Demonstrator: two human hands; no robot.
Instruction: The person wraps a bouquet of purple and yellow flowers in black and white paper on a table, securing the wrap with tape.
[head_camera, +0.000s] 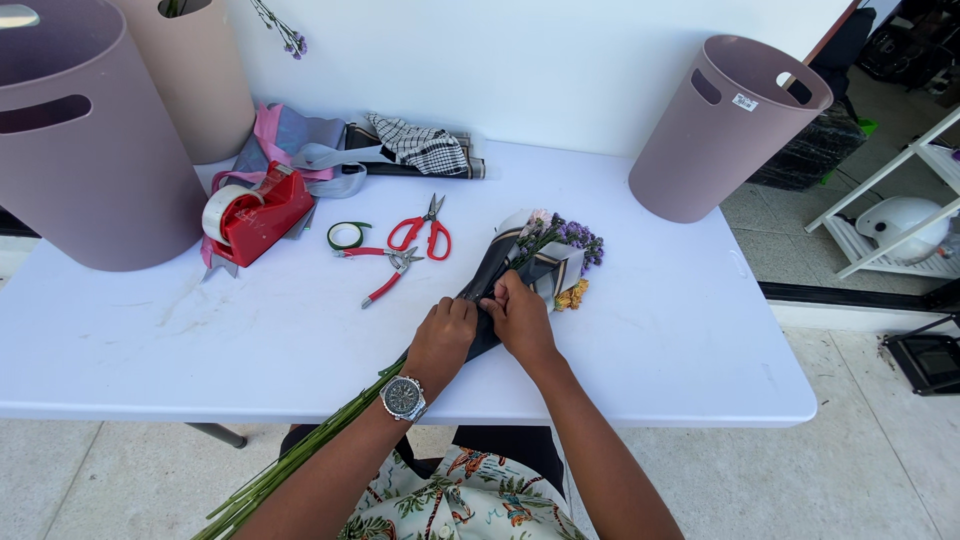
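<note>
A small bouquet (548, 250) of purple and yellow flowers lies on the white table (660, 340), wrapped in dark and pale paper. Its long green stems (290, 460) run off the table's front edge to the lower left. My left hand (440, 338), with a wristwatch on its wrist, presses on the dark wrapping at the bouquet's waist. Touching it, my right hand (518, 315) pinches the same wrapping with its fingertips. Both hands are closed on the paper.
Red scissors (425, 232), red pruning shears (388, 270) and a green tape roll (348, 235) lie left of the bouquet. A red tape dispenser (258, 212), folded wrapping papers (400, 150) and tall mauve bins (80, 140) (722, 125) stand around the table's back.
</note>
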